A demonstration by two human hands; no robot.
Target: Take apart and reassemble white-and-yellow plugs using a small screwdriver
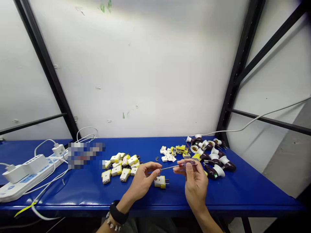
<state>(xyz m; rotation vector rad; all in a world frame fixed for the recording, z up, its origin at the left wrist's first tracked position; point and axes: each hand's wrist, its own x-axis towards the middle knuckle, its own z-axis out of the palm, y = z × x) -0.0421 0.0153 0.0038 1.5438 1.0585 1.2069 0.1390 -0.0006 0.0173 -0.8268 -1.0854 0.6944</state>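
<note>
My right hand (196,183) grips a screwdriver (186,163) by its translucent red handle, the shaft pointing left. At the tip of that shaft, the thumb and finger of my left hand (143,179) are pinched together; whatever sits between them is too small to make out. Just below the shaft lies a white and yellow electrical plug (160,182) on the blue table, its pins facing right. Beyond my hands are a few tiny screws (156,159), with loose white plug covers (168,153) and yellow plug bodies (182,149) beside them.
A pile of white and yellow plugs (125,174) lies left of my hands. Dark lamp holders with white rims (215,158) crowd the right side. A power strip (26,181) with white cables occupies the far left. Black shelf posts (233,74) frame the blue table (255,191).
</note>
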